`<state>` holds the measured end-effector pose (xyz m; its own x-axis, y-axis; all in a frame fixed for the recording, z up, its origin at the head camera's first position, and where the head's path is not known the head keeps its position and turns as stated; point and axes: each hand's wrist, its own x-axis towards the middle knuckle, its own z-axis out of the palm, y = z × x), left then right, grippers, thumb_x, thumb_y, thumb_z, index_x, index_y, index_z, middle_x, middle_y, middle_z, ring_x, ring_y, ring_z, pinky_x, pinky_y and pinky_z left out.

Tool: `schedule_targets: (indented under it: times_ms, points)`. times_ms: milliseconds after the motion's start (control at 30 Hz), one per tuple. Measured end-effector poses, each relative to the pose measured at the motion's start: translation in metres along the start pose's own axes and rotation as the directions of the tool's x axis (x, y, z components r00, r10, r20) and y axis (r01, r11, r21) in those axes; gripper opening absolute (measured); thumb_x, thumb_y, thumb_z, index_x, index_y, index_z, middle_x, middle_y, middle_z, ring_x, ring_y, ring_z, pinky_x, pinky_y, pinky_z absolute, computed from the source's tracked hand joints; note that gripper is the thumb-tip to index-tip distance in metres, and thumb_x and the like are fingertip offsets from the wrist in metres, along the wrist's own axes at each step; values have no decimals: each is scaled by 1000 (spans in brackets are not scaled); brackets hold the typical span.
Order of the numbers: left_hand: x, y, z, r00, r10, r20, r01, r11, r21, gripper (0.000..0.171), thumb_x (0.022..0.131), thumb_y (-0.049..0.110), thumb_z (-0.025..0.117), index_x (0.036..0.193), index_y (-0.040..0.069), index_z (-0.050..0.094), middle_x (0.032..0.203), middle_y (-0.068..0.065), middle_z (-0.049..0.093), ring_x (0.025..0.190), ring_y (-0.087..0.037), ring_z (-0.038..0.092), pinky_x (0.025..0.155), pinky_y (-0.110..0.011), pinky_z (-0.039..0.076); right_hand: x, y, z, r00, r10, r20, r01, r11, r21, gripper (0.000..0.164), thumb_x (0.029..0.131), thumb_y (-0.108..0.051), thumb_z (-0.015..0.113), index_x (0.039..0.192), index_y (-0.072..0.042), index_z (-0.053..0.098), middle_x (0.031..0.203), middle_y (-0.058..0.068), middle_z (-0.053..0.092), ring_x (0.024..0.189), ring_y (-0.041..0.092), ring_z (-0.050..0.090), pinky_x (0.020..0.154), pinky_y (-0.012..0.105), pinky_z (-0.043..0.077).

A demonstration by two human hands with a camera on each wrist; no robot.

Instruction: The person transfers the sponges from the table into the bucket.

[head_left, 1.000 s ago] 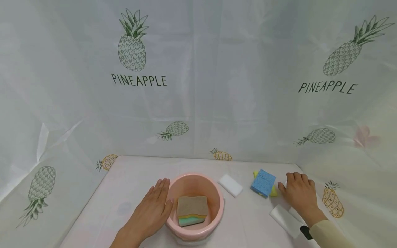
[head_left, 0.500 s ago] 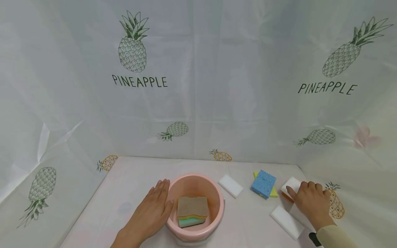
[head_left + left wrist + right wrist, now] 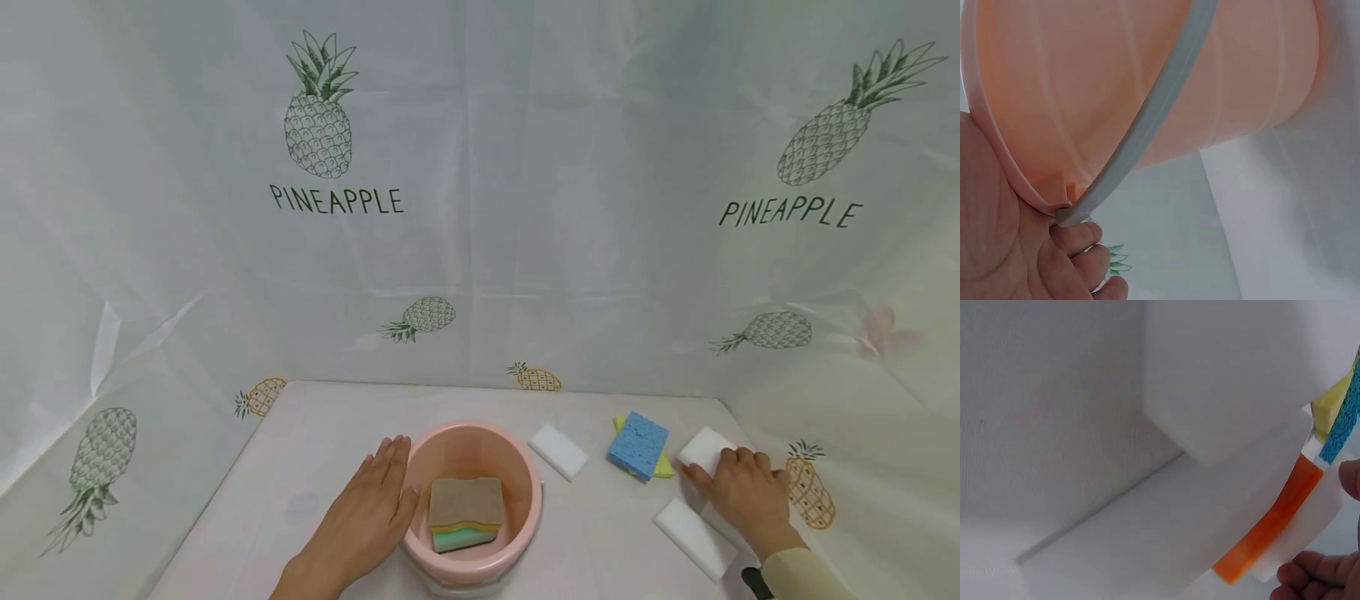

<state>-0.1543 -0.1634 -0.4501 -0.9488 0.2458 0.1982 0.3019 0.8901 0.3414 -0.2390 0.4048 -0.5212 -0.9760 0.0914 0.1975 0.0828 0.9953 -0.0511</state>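
My left hand (image 3: 363,508) lies with straight fingers along the left side of a pink bucket (image 3: 528,533). Its palm touches the rim beside the grey handle (image 3: 1154,112) in the left wrist view. Inside the bucket is a brown-topped stack of sponges (image 3: 467,504) with yellow and green edges. At the right of the table my right hand (image 3: 750,492) holds a white sponge (image 3: 705,448), thumb at one side and curled fingers at the other. An orange layer (image 3: 1272,519) shows along that sponge's edge in the right wrist view.
A blue sponge (image 3: 639,444) lies on a yellow one (image 3: 664,467), left of my right hand. Two white blocks lie on the table: one white block (image 3: 558,451) near the bucket, another white block (image 3: 696,537) before my right hand. A pineapple-print sheet (image 3: 465,208) hangs behind.
My right hand first moved right and toward me, uncovering the white-and-orange sponge, then came slightly back left onto it. The left hand and bucket have stayed in place.
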Motion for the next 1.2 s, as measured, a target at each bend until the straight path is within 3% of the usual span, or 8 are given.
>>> schedule_targets:
  times_ms: [133, 267, 467, 567, 800, 867, 1067, 1200]
  points:
    - [0, 0, 0, 1000, 3, -2, -3, 1000, 4, 64, 113, 36, 46, 162, -4, 35, 168, -19, 37, 159, -35, 31, 129, -56, 29, -1, 0, 5, 992, -109, -61, 111, 994, 26, 52, 98, -35, 72, 117, 11, 59, 116, 33, 61, 108, 53, 53, 77, 69, 43]
    - [0, 1, 0, 1000, 6, -6, -6, 1000, 6, 64, 112, 36, 47, 161, -5, 36, 168, -20, 38, 159, -36, 32, 128, -56, 30, -2, -4, 9, 974, -198, -109, 200, 980, 13, 50, 94, -24, 77, 129, 7, 58, 128, 31, 61, 119, 53, 52, 83, 70, 43]
    - [0, 1, 0, 1000, 8, -10, -8, 1000, 13, 64, 112, 35, 49, 161, -4, 37, 167, -20, 39, 158, -36, 32, 128, -55, 30, 0, -8, 5, 991, -64, -118, 65, 998, 4, 68, 96, -55, 70, 103, 11, 55, 96, 30, 57, 95, 50, 53, 70, 63, 42]
    - [0, 1, 0, 1000, 8, -8, -8, 1000, 13, 64, 112, 36, 49, 161, -4, 37, 168, -20, 38, 158, -36, 32, 129, -55, 29, 2, -7, 0, 998, 34, -53, -34, 999, 3, 84, 95, -72, 60, 91, 12, 50, 84, 26, 51, 85, 47, 50, 66, 62, 41]
    - [0, 2, 0, 1000, 7, -7, -7, 1000, 13, 65, 112, 36, 48, 161, -4, 36, 168, -19, 38, 158, -36, 32, 129, -55, 29, 3, -6, -4, 981, 134, 140, -134, 991, -15, 118, 93, -89, 36, 111, 26, 52, 98, 38, 58, 94, 52, 51, 82, 79, 40]
    - [0, 2, 0, 1000, 5, -7, -5, 1000, 13, 65, 112, 37, 48, 161, -3, 36, 168, -19, 38, 159, -36, 32, 129, -55, 29, 3, -6, -1, 985, 116, 128, -116, 993, -8, 113, 95, -86, 39, 116, 25, 53, 100, 37, 60, 94, 50, 51, 80, 76, 40]
    - [0, 3, -1, 1000, 0, -3, 0, 1000, 7, 65, 113, 38, 47, 162, -3, 36, 168, -19, 38, 159, -35, 31, 129, -55, 28, 2, -9, 6, 1000, -25, 1, 25, 1000, 14, 57, 99, -41, 69, 126, 7, 56, 120, 32, 53, 108, 55, 46, 79, 71, 41]
    - [-1, 3, -1, 1000, -4, -5, 4, 1000, 4, 65, 112, 38, 47, 161, -3, 37, 168, -18, 38, 159, -35, 32, 129, -54, 28, 3, -10, 7, 1000, -29, 0, 29, 1000, 10, 59, 95, -33, 71, 138, 3, 53, 132, 38, 48, 116, 63, 41, 83, 77, 41]
